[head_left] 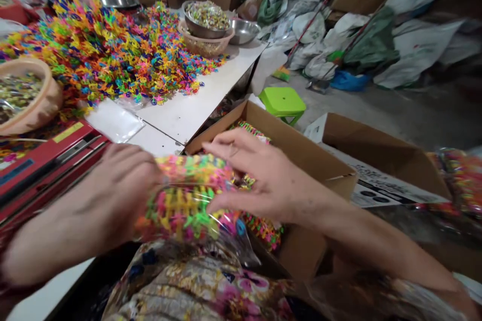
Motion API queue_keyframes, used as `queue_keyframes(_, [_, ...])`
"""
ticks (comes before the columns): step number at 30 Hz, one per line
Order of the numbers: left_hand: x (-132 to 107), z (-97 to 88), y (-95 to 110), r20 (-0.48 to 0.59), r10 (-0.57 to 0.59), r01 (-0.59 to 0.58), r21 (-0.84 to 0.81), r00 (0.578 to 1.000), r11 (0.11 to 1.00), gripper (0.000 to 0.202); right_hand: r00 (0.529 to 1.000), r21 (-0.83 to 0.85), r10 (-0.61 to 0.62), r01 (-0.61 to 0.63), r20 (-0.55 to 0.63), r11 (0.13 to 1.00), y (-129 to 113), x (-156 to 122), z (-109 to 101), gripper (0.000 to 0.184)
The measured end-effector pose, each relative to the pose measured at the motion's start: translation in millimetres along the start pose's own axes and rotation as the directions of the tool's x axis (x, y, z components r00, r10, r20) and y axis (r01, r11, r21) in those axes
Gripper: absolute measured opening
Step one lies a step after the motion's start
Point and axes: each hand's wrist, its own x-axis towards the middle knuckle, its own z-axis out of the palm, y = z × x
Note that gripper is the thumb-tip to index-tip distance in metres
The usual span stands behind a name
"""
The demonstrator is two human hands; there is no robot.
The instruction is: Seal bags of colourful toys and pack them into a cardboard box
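Observation:
A clear plastic bag (pixel 188 205) packed with small bright plastic pieces in pink, green, yellow and orange lies across my lap side, above patterned clothing. Its left end is gripped by my left hand (pixel 124 185), whose fingers are closed round it and blurred. Spread fingers and thumb of my right hand (pixel 259 175) straddle the bag's right end, the thumb lying over the film. Loose film hangs below that thumb. Behind my right hand stands an open cardboard box (pixel 297 153) with similar filled bags (pixel 263 233) in it.
On the left are a red bag sealer (pixel 48 160), flat clear bags (pixel 115 120) and a heap of coloured pieces (pixel 124 55) on the white table (pixel 169 123). Basins (pixel 207 30) stand behind. A green stool (pixel 282 100), another open carton (pixel 380 145) and sacks (pixel 331 40) are to the right.

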Motion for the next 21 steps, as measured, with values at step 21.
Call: queue_keyframes(21, [1.6, 130.9, -53.9, 0.1, -0.076, 0.093, -0.18, 0.992, 0.979, 0.009, 0.593, -0.217, 0.767, -0.805, -0.245, 0.553, 158.1, -189.5, -3.6, 0.029])
